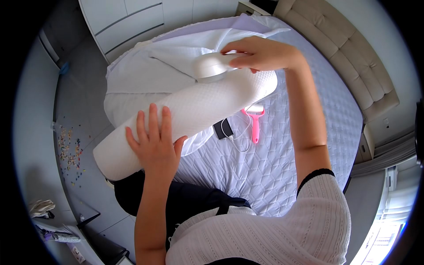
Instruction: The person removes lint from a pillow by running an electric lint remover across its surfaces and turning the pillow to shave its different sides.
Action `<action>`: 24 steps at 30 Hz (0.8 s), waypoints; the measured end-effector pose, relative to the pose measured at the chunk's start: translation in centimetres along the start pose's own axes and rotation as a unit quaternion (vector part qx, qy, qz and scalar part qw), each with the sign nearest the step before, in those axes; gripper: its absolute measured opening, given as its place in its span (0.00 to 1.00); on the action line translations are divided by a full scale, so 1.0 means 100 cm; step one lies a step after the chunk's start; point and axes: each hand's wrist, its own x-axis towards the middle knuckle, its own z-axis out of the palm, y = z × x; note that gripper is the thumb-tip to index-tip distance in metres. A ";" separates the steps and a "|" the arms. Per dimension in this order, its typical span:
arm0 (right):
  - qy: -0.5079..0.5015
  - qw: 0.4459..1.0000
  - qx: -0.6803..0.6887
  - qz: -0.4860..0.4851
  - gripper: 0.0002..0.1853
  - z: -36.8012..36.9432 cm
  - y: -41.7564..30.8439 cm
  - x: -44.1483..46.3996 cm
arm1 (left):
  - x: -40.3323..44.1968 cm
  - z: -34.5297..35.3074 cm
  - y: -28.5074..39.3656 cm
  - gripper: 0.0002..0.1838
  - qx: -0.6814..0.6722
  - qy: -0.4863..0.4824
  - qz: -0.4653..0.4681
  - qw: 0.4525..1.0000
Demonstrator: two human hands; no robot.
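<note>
Along the right edge of the bed (269, 172), the headboard (335, 48), with a nightstand (365, 145) beside its near end. Over the far left corner of the bed, a blanket (141, 77). Before the blanket and partly over it, a pillow (207, 104), slanting from near left to far right, left end above a leg (194, 196). On the pillow's left part, the left hand (154, 143); at its far side, toward the right end, a handheld device (210, 67) in the right hand (265, 53). Before the pillow, on the bed, a lint roller (255, 128), left of it a box (220, 131), a cable (244, 151) looping between. Behind the bed's far left corner, a cabinet (132, 22). Left of the bed, small pieces (68, 154) on the floor (95, 119).
</note>
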 end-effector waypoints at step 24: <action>-0.042 0.977 -0.148 0.146 0.23 -0.031 0.022 0.013 | -0.001 -0.001 -0.001 0.47 -0.007 -0.010 -0.004 1.000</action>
